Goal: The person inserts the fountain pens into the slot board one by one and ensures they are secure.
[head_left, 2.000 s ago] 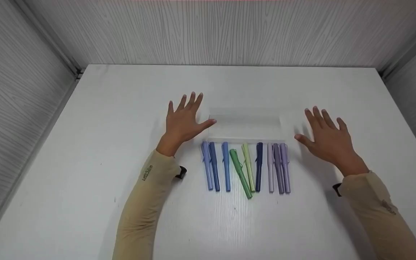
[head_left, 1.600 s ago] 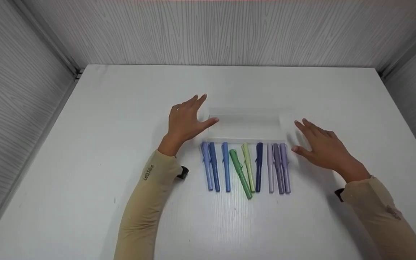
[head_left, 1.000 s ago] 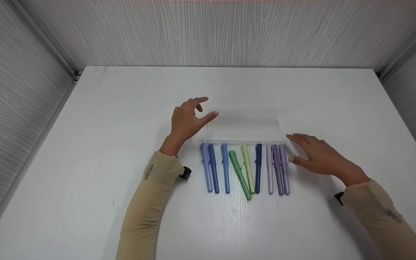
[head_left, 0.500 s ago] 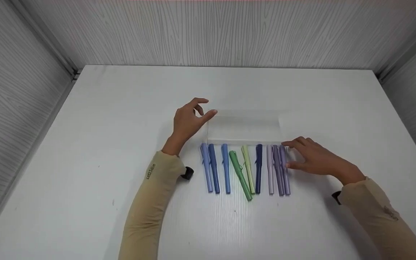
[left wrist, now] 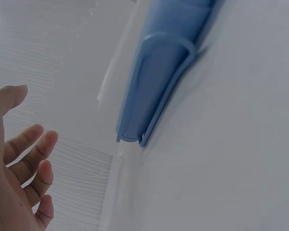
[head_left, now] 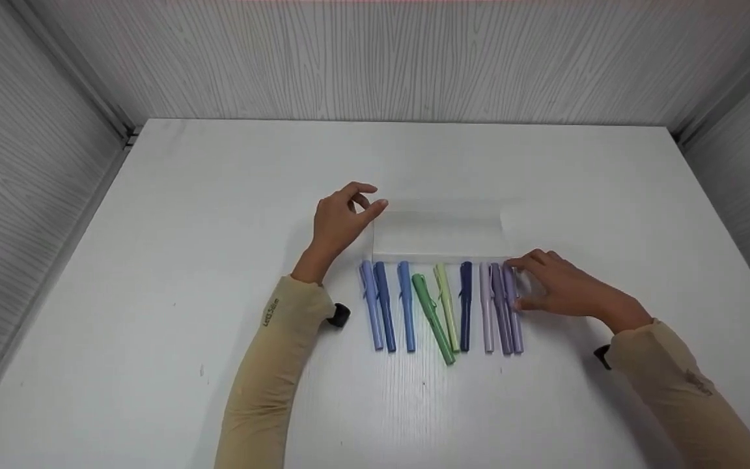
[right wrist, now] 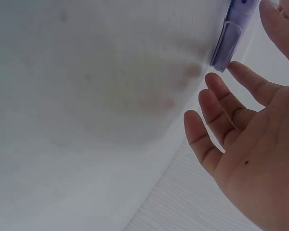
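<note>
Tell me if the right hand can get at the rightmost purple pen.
Likely yes: the right hand is close beside the rightmost purple pen, and nothing visible lies between them.

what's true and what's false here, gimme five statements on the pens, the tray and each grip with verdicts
1. Nine pens lie on the near side of the pale tray. True.
2. The green pen is leftmost in the row. False: the green pen is fourth from the left.
3. The navy pen lies between the yellow-green pen and the pale lilac pen. True.
4. The left grip pinches a pen. False: the left grip holds nothing.
5. The right grip is nearest the rightmost pen. True.
</note>
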A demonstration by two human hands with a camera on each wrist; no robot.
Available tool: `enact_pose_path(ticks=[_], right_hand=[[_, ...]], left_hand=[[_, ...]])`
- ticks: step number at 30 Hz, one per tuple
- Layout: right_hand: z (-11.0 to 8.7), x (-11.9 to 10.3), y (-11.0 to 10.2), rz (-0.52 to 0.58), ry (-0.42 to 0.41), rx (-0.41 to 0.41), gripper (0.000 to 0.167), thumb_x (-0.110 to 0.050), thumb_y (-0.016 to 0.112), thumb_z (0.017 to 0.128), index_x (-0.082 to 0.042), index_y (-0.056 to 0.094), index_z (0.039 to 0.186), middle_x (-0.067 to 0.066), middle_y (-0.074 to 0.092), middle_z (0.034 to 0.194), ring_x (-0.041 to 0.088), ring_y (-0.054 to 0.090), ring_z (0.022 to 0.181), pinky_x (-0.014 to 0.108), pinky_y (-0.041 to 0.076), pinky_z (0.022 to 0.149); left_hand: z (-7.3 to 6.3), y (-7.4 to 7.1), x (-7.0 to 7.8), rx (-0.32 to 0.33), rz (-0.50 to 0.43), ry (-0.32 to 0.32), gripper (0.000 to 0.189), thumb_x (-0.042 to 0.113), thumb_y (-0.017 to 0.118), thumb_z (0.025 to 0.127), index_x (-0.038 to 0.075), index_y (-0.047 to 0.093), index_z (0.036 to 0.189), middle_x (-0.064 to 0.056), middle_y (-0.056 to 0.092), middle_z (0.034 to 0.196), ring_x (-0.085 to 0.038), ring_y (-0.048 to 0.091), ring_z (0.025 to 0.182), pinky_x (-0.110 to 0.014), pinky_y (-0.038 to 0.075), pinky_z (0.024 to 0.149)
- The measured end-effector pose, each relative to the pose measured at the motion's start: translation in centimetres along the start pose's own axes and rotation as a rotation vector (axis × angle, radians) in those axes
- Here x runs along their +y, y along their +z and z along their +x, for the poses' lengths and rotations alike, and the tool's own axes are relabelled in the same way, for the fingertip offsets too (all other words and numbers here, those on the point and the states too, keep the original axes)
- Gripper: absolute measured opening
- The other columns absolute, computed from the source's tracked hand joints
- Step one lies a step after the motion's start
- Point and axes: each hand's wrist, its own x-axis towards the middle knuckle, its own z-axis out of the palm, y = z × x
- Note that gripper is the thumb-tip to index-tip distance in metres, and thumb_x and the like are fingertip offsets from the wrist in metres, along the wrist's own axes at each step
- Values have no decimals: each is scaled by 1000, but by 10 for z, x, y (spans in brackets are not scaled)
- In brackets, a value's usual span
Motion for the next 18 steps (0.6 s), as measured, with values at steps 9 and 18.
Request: enact_pose_path(ticks=[9,18], right_hand=[[0,-3,3,39,4,-6,69,-37,74,83,-6,46,139,16,49,137,36,43,125,56,36,104],[-6,-1,0,42,18,-17,72,-36,74,84,-6,42,141,15,52,128,30,49,113,53,41,97]], left_hand=[[-2,1,1,12,-13,13,30,36,68,89,12,71,106,-7,70,88,-21,57,76,-27,40,69],[0,2,-2,10,-71,21,19,24,66,90,10,71,102,-8,71,89,-21,59,77,-28,44,71]])
